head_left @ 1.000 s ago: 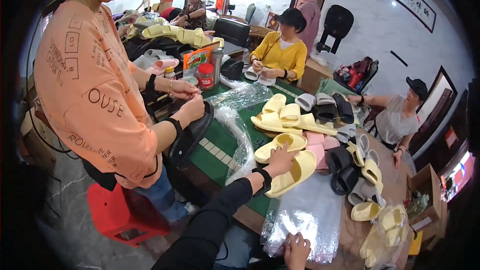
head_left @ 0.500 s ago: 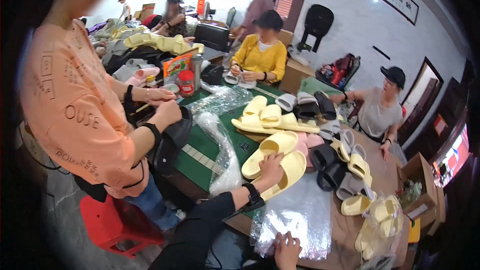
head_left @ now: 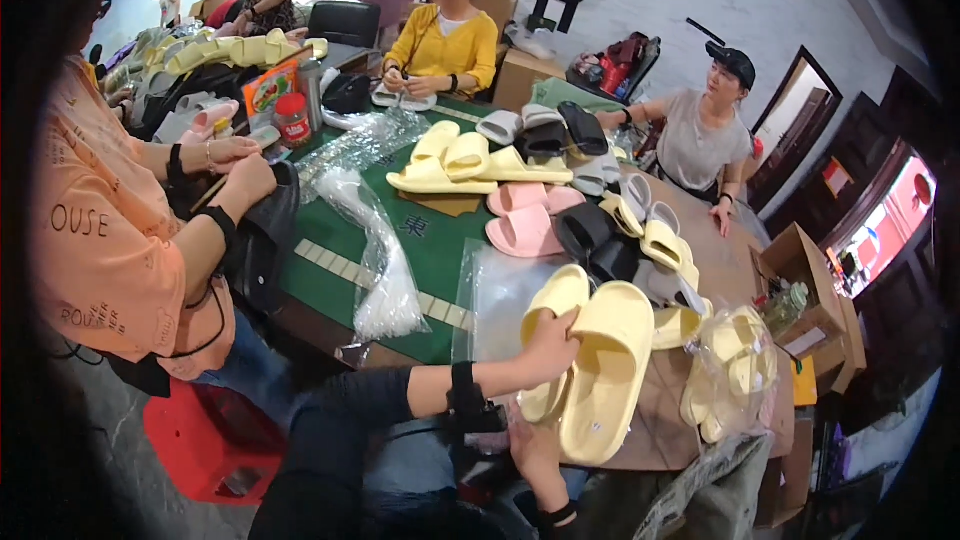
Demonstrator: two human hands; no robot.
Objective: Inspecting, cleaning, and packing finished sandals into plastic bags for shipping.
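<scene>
So the pair of yellow slippers (head_left: 608,385) is up in the air at the near edge of the table (head_left: 735,275), toes up, one overlapping the other. The left hand (head_left: 548,348) has both, fingers closed and pinching their inner edges around the straps. That's one pinch for two chunky shoes, so my worry is the outer one twisting or slipping if the grip loosens, and it might well go off the edge into the lap.

The right hand (head_left: 535,452) is down by the heel end. Can't tell if its fingers are spread or pressed together, or if they're even touching, so I wouldn't count on it as backup.

Just behind the pair are clear plastic bags (head_left: 492,285); a dragging heel could probably scrunch or shift them. The black slippers (head_left: 597,240) sit close too, so a wide swing might knock them. Off to the right there's a bagged yellow pair (head_left: 738,370), and a loose one could get mixed in there.
</scene>
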